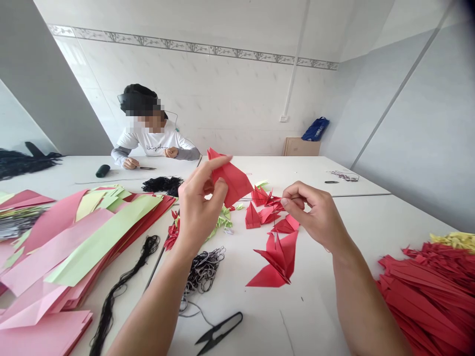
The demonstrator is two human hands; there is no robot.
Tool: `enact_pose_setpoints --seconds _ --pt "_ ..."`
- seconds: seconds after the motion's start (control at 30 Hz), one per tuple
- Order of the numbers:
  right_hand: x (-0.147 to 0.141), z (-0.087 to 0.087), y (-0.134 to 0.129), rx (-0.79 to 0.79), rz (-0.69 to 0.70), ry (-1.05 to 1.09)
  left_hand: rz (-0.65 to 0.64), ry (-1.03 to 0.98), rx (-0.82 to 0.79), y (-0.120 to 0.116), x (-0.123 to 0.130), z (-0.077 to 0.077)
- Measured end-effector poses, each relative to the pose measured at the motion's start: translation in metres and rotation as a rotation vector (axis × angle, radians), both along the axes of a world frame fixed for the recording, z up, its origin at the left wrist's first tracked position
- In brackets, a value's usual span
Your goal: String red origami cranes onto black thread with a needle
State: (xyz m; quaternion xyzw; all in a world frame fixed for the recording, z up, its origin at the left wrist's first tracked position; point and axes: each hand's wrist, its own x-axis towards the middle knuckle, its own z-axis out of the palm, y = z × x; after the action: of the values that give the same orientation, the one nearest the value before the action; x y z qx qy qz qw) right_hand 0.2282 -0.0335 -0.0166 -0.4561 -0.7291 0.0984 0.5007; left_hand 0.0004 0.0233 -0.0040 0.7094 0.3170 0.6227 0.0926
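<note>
My left hand (206, 190) pinches a red folded paper piece (235, 179) between thumb and fingers, raised above the table. With fingertips closed, my right hand (309, 202) grips a thin dark thread (275, 217); whether a needle is also there is too small to tell. Below the thread, a red folded-paper crane (276, 262) appears to hang from it, with its pointed parts spread. Several more red paper cranes (253, 217) lie on the table between my hands. Small light green folded papers (223, 217) are behind my left wrist.
Black thread snips (220, 333) lie at the front beside tangled cord (206, 269). A black thread bundle (124, 282) and stacked coloured paper (100, 247) are at left, red folded strips (426, 287) at right. Across the table sits a person (154, 141) near a dark spool (103, 171).
</note>
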Motion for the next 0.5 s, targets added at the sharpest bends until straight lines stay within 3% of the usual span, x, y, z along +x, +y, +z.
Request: enact_pose_setpoints --seconds 0.23,0.43,0.5 --pt "-0.004 0.0 -0.007 0.022 0.007 0.0 0.05 0.017 0.033 -0.005 0.0 0.004" --pt "-0.004 0.001 -0.002 0.103 -0.097 0.111 -0.14 0.148 -0.08 -0.009 -0.01 0.007" --pt "-0.004 0.001 0.001 0.131 -0.131 0.136 -0.114 0.198 -0.031 -0.008 -0.01 0.007"
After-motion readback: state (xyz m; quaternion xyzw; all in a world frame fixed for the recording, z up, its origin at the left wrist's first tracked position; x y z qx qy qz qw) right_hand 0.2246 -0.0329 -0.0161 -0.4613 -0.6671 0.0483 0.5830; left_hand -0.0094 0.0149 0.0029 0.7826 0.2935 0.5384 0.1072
